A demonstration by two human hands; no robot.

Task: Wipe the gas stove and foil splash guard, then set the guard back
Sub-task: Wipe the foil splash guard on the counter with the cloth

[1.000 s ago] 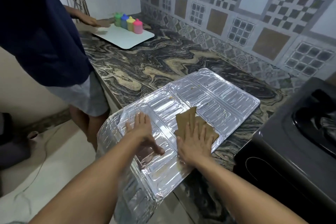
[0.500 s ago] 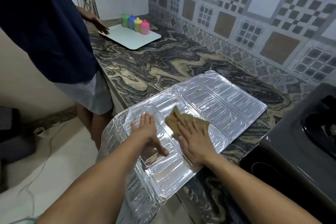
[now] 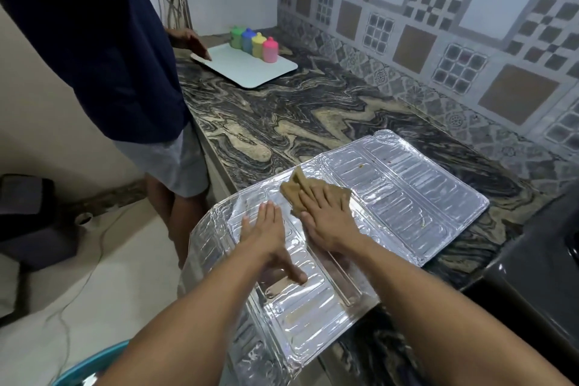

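Lay flat and unfolded on the marbled counter (image 3: 282, 116): the foil splash guard (image 3: 407, 194), its far panels resting on the stone, its near-left panel hanging over the counter's front edge and bending down toward the floor. Pressed palm-down on the near panel, fingers straight and close together, thumb spread toward the right: the left hand (image 3: 269, 235), gripping nothing. Spread flat on a brown cloth (image 3: 297, 188) at the middle panel: the right hand (image 3: 329, 216), fingers extended over the fabric and pinning it to the foil rather than clutching it, with a loose corner of cloth sticking out beyond the fingertips. Showed a few small brown specks on the far panel of the foil. Sat at the right edge of view, just beside the guard's near corner: the black gas stove (image 3: 539, 260), only partly seen. Stood at the counter's far left: a second person (image 3: 94, 50) in a dark shirt and grey shorts, one hand on a white tray (image 3: 250, 69). Stood in a row on that tray: four small bottles (image 3: 253, 42), green, blue, yellow and pink. Covered the wall behind: patterned tiles (image 3: 438, 9).
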